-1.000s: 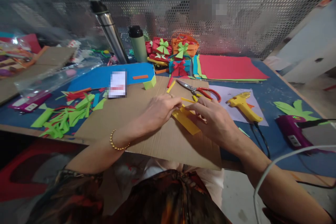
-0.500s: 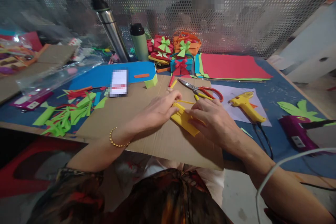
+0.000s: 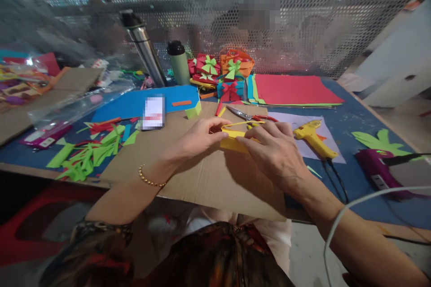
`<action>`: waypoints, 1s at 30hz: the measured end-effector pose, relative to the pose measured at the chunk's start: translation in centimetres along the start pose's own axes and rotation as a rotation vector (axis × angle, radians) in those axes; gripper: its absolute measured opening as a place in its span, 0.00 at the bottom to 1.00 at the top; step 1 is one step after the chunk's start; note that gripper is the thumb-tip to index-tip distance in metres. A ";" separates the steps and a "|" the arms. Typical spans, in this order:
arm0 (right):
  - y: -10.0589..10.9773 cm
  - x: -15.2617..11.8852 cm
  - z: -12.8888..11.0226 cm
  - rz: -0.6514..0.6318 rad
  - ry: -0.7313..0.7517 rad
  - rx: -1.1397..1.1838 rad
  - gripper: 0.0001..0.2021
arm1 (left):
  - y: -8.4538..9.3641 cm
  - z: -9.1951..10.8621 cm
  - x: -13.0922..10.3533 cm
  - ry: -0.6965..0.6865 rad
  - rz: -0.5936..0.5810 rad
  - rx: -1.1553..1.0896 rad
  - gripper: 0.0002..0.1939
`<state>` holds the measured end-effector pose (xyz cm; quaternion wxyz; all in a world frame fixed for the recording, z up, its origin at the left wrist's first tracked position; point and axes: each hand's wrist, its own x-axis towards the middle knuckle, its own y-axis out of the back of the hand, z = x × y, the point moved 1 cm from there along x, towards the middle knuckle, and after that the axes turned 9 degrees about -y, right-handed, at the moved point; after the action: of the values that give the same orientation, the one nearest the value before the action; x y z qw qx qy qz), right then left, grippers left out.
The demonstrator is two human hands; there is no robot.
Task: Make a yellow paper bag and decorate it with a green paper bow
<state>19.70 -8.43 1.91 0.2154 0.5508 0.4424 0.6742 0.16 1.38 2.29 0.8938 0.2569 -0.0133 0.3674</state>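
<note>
Between my hands is a folded yellow paper piece [image 3: 234,144], boxlike, with a thin yellow strip along its far side. My left hand [image 3: 202,138] pinches its left end between thumb and fingers. At the right end, the fingers of my right hand [image 3: 274,148] close over the paper and hide part of it. Underneath lies a brown cardboard sheet [image 3: 202,184], with the shadow of the paper and hand on it. Just beyond the right hand are scissors [image 3: 240,113] with red handles, partly covered by that hand.
A yellow glue gun [image 3: 314,136] rests on pale paper at right, near a purple power strip [image 3: 380,172]. Green paper scraps [image 3: 94,148] and a phone [image 3: 153,112] are at left. Behind stand bottles [image 3: 180,65], small paper gift boxes [image 3: 232,89] and coloured sheets [image 3: 292,89].
The yellow paper piece has turned from a slant to nearly level across, and its near side now faces me more. Both hands stay on it. My view has shifted slightly.
</note>
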 end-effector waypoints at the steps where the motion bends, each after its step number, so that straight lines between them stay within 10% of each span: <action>1: -0.1 0.0 0.0 -0.004 -0.002 -0.003 0.10 | -0.1 0.1 0.0 -0.007 0.016 -0.005 0.15; 6: 0.6 0.1 0.8 0.050 -0.068 0.160 0.08 | -0.3 0.1 -0.2 0.046 0.073 -0.043 0.12; 11: 1.8 0.4 4.3 0.350 -0.504 0.410 0.11 | -0.1 -0.1 0.0 0.090 0.192 -0.026 0.13; 19: -0.4 1.2 4.5 -0.191 -0.559 1.125 0.24 | 0.9 -0.3 0.6 0.031 0.304 0.023 0.15; 30: -2.2 1.0 4.0 -0.248 -0.852 1.484 0.17 | 0.2 -0.3 0.2 -0.070 0.311 0.023 0.13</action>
<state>22.68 -5.03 0.63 0.0195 0.7026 0.7066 -0.0815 0.14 1.80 2.19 0.8221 0.2745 -0.0797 0.4923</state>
